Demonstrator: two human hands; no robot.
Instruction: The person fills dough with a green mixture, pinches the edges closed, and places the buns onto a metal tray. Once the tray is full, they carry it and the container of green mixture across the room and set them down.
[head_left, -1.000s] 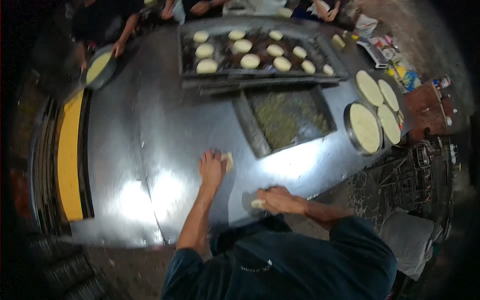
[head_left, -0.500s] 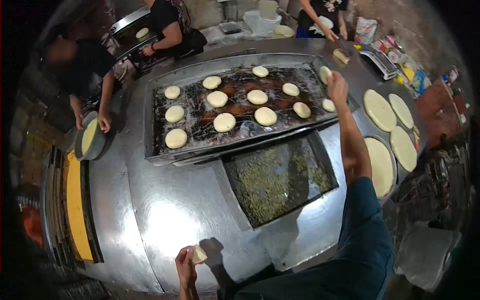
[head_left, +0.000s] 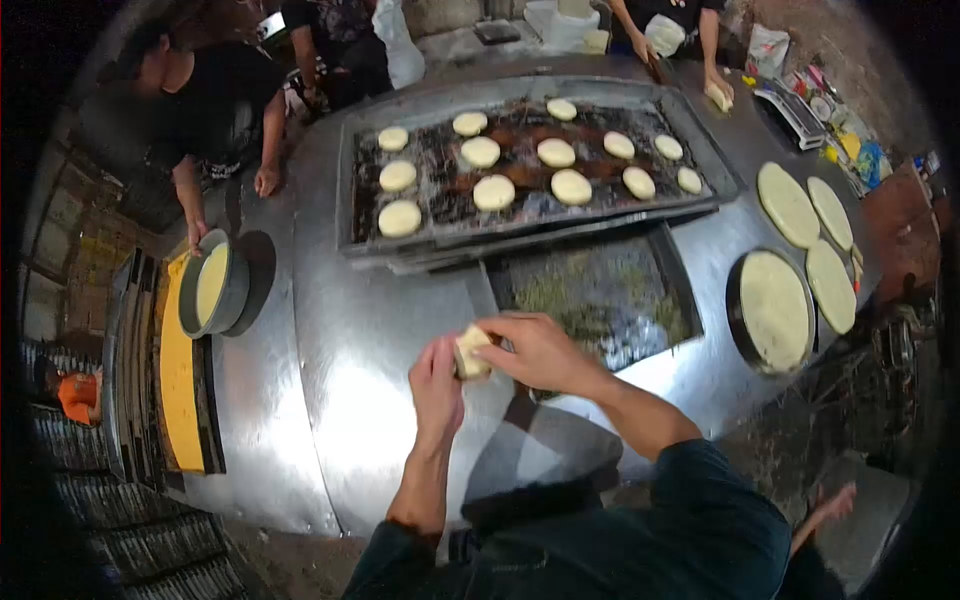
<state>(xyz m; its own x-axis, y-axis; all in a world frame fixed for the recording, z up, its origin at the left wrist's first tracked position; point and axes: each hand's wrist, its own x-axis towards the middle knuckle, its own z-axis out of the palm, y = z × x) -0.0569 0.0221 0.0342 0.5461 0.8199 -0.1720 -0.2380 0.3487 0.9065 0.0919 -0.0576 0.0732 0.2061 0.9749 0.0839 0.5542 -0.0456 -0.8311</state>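
Note:
Above the steel table (head_left: 350,330), my left hand (head_left: 436,392) and my right hand (head_left: 540,352) meet around one small pale piece of dough (head_left: 472,356). My left fingers are closed on its left side, while the right thumb and fingers press it from the other side. Part of the dough is hidden by the fingers. Beyond my hands, several pale dough rounds (head_left: 493,192) lie spaced apart on a dark griddle with a raised metal rim (head_left: 742,180).
A recessed tray (head_left: 590,290) with greenish bits sits before the griddle. At right are a round pan of dough (head_left: 775,312) and several flat dough ovals (head_left: 787,205). A co-worker at left holds a grey bowl (head_left: 232,290); another's hand touches dough (head_left: 718,97) near a scale (head_left: 792,118).
My right hand has let go of a dough round at the griddle's right and come back to the piece in my left hand. The left hand has risen. The co-worker's bowl has moved.

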